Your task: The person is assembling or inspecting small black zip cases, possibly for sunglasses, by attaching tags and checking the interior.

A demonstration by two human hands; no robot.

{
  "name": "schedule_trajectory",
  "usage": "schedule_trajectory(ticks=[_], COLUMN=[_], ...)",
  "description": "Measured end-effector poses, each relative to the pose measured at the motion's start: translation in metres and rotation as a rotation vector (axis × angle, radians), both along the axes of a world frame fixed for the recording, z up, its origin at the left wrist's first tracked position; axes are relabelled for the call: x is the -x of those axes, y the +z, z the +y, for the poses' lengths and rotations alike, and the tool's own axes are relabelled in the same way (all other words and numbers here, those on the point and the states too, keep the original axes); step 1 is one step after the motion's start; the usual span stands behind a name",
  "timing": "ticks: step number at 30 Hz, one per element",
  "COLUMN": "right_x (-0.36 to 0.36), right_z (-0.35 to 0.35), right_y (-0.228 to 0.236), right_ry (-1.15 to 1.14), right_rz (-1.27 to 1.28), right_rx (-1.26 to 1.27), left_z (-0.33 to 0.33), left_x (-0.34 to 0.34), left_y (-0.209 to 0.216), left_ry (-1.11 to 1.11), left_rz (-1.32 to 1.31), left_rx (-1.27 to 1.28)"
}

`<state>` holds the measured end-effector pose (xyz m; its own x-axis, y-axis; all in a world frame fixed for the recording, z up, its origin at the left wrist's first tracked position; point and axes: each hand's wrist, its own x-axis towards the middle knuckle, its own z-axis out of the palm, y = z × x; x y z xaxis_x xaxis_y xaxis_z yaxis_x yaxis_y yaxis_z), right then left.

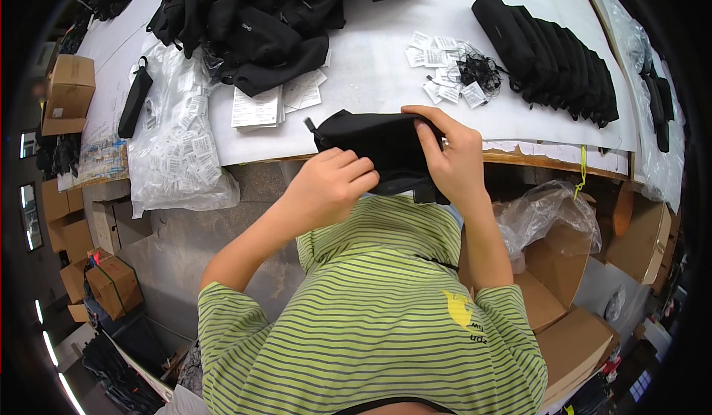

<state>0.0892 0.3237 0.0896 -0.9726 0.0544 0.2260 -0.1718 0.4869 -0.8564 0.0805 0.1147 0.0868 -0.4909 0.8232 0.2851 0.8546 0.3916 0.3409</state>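
Note:
Between my hands, just off the table's near edge, is a black fabric pouch point(382, 144) with a small loop tab at its left end. My left hand point(337, 181) pinches its near left side, fingers curled in. At the far right end, my right hand point(449, 148) grips it, thumb on the near face and fingers behind. Beyond lie white printed tags with black cords point(445, 59). A row of similar black pouches point(549, 59) stands stacked on the right. A heap of black pouches point(252, 29) covers the far left.
The white table point(371, 51) ends just beyond my hands. A clear bag of tags point(178, 133) hangs over its left edge. White cards point(259, 107) lie by the heap, and one black pouch point(136, 100) lies further left. Cardboard boxes point(549, 281) stand at lower right, with plastic film.

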Motion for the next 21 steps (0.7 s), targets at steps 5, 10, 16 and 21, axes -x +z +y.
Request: schedule_trajectory(ticks=[5,10,16,21], right_x=[0.001,0.000,-0.003,-0.023], right_z=[0.000,0.001,0.008,0.042], right_y=[0.009,0.002,0.005,-0.036], right_ry=[0.110,0.206,0.425,0.630], right_rz=[-0.246,-0.282,-0.550,-0.527], right_rx=[0.040,0.200,0.354,0.563], left_z=[-0.002,-0.009,-0.012,-0.025], left_x=[-0.001,0.004,0.003,-0.002], left_y=[-0.004,-0.009,0.002,0.005], left_ry=[0.076,0.091,0.181,0.426], left_rz=[-0.023,0.046,0.040,-0.474], left_rx=[0.041,-0.142,-0.111,-0.269])
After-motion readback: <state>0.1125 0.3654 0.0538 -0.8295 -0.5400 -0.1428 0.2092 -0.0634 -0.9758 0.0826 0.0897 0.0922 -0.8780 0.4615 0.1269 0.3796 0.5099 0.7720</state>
